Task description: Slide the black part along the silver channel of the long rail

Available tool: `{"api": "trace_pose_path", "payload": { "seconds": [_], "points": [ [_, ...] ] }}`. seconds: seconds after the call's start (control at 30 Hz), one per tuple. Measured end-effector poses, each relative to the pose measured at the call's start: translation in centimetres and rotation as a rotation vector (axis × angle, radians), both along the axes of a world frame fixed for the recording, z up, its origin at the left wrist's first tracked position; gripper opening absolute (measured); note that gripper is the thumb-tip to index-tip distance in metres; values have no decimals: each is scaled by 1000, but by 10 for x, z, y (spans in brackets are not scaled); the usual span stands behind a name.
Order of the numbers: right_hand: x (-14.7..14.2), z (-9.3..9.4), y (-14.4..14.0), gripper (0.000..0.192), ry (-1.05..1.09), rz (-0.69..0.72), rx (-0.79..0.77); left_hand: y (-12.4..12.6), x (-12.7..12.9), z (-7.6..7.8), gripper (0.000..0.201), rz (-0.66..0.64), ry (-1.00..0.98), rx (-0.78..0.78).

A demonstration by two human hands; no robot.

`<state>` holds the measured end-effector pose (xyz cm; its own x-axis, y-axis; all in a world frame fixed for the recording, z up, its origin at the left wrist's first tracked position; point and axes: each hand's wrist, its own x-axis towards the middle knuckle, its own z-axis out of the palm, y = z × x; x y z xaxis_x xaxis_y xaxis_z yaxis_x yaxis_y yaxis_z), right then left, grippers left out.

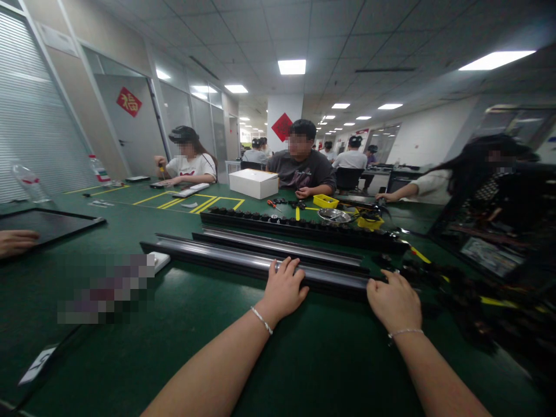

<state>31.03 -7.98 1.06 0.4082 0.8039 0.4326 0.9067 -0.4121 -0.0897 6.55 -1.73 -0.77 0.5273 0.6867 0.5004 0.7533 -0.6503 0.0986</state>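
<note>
A long black metal channel [217, 253] with a shiny inner face lies across the green table in front of me. My left hand [284, 288] is over its right half, fingers bent over the near wall and thumb at the front side. At the channel's right end, my right hand [396, 301] has its fingers curled round the end; part of that grip is hidden. Just behind lies a second, similar metal channel [282, 246], apart from my hands. Farther back, a long black strip [304, 227] carries a row of small dark parts.
A white box [253, 183], yellow trays [325, 201], a metal dish [334, 215] and orange-handled pliers [273, 204] stand beyond. Dark parts crowd the right side. At left, another person's hand [17, 242] touches a black panel [65, 223]. Several people sit around.
</note>
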Motion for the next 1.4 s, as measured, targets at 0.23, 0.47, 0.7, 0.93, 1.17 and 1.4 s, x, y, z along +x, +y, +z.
{"api": "trace_pose_path", "payload": {
  "seconds": [0.23,0.47,0.7,0.93,1.17,1.4],
  "points": [
    [22,-10,3,52,100,-81,68,-1,0,1,28,-1,-8,-4],
    [22,-6,3,57,122,-93,69,0,0,0,28,-3,-2,1],
    [14,2,-3,48,121,-54,-4,0,0,1,28,1,1,-5],
    [17,5,-4,43,170,-115,87,0,-1,2,27,0,2,-6],
    [23,-2,-4,44,203,-212,246,-1,-1,3,28,-2,7,-4],
    [31,-5,-3,46,230,-243,283,1,-2,2,27,1,7,5]
  ]
}}
